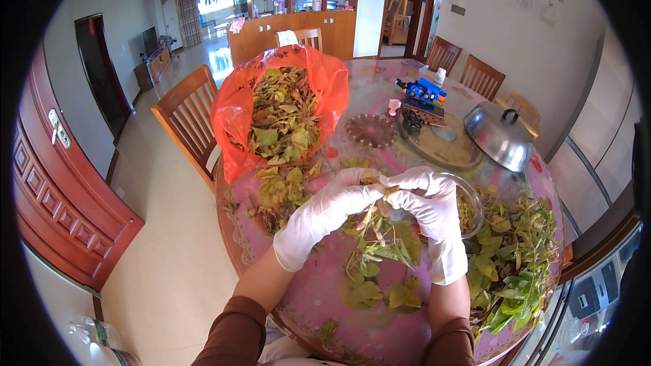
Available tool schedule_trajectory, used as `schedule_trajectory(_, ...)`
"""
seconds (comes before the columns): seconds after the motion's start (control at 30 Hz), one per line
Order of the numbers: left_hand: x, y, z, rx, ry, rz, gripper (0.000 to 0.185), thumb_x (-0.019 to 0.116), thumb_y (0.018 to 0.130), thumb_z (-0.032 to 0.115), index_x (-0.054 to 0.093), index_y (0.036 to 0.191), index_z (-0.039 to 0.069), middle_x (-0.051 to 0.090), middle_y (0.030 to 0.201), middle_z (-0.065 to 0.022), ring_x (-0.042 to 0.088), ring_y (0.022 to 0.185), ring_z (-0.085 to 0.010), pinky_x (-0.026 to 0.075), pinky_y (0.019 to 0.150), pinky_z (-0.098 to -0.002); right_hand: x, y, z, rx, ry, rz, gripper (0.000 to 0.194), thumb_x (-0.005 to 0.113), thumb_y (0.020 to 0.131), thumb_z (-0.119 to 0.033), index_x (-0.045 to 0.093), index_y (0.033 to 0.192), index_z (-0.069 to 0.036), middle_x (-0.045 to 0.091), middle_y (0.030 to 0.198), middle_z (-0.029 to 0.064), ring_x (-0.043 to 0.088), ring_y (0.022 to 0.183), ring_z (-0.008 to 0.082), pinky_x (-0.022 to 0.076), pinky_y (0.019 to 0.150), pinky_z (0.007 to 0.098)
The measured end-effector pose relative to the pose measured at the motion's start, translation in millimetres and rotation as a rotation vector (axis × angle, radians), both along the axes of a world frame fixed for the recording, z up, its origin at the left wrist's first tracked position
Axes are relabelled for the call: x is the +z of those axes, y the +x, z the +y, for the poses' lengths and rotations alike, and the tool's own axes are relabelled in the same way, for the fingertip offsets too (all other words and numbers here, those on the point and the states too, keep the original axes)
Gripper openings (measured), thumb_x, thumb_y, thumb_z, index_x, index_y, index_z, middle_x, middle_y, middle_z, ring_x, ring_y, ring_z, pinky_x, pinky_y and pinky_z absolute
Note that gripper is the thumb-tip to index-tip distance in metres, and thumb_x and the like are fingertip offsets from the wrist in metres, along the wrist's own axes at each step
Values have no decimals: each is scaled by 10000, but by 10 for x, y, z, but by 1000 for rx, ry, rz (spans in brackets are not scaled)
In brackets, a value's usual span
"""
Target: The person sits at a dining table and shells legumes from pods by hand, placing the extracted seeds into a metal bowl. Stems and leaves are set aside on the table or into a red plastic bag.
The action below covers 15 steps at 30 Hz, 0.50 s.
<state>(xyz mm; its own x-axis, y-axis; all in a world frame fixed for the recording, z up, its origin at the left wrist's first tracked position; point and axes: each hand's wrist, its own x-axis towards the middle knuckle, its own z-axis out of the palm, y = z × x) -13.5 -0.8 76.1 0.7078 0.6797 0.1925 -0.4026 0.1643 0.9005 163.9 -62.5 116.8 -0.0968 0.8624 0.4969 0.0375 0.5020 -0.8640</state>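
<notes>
My left hand (325, 208) and my right hand (430, 203) wear white gloves and meet over the table, fingertips almost touching. Pinched between them is a small yellowish pod (391, 190); my fingers partly hide it. A leafy bean-plant sprig (374, 246) hangs or lies just below the fingertips, and how it joins the pod is hidden. Partly behind my right hand is a clear bowl (480, 213) with small yellow-green pieces (464, 213) in it. Two loose leaf clusters (365, 295) lie between my forearms.
A red plastic bag (231, 117) full of dry leaves stands at far left, with more leaves (279, 190) before it. Green plants (513, 264) are heaped at right. Farther back are a metal lid (501, 134), a round board (457, 155) and a blue toy (422, 90). Chairs (190, 122) surround the table.
</notes>
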Motion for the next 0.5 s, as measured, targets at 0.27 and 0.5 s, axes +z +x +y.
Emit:
schedule_trajectory(0.27,35,74,60,59,71,40,164,592,885,134,618,999,19,638,866,-16,578,791,-83,449,702,-225,-2,-77,-41,-173,52,-6,124,715,728,30,710,842,-18,664,782,51,581,702,108,477,651,244)
schedule_trajectory(0.5,-39,45,-39,708,-24,-68,84,614,852,55,617,923,101,584,740,64,450,582,6,351,505,-164,-144,-118,97,-251,112,-111,183,730,725,19,700,904,-11,641,792,26,615,756,108,518,601,242)
